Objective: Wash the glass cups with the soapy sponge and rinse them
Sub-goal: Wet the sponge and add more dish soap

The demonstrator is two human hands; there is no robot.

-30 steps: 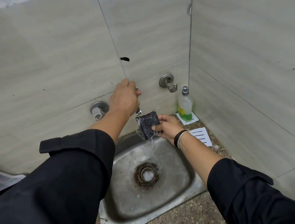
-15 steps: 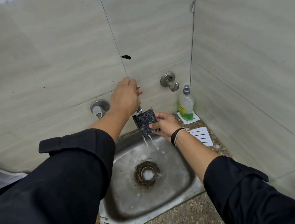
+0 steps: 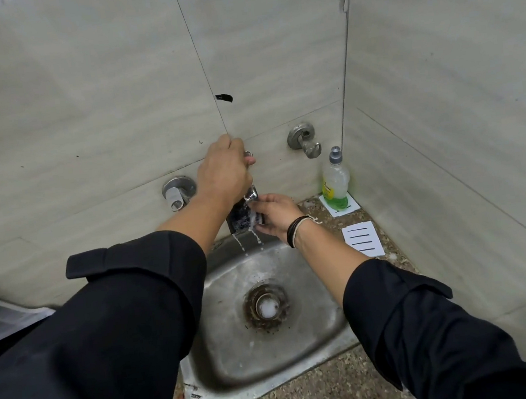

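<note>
corner of a room with pale tiled walls (image 3: 271,50), speckled granite counter (image 3: 342,390), one steel sink (image 3: 225,341) set in it, wet, rusty drain (image 3: 266,307) with foam in the middle. one dark scrubbing sponge (image 3: 240,219) held right under the tap spout (image 3: 250,194), roughly upright, flat face toward the camera, long axis looks near vertical but partly hidden; water runs off its lower edge into the sink. right hand (image 3: 276,215) grips the sponge's right side, fingers curled on it. left hand (image 3: 224,174) closed round the tap handle on the wall. two other wall fittings: one (image 3: 178,191) left of the tap, one (image 3: 304,139) right. one soap bottle (image 3: 335,182) with green liquid upright in the corner on a white card. one lined white card (image 3: 363,238) flat on the counter right of the sink. no glass cups in view. black sleeves, dark bands on the right wrist.
</note>
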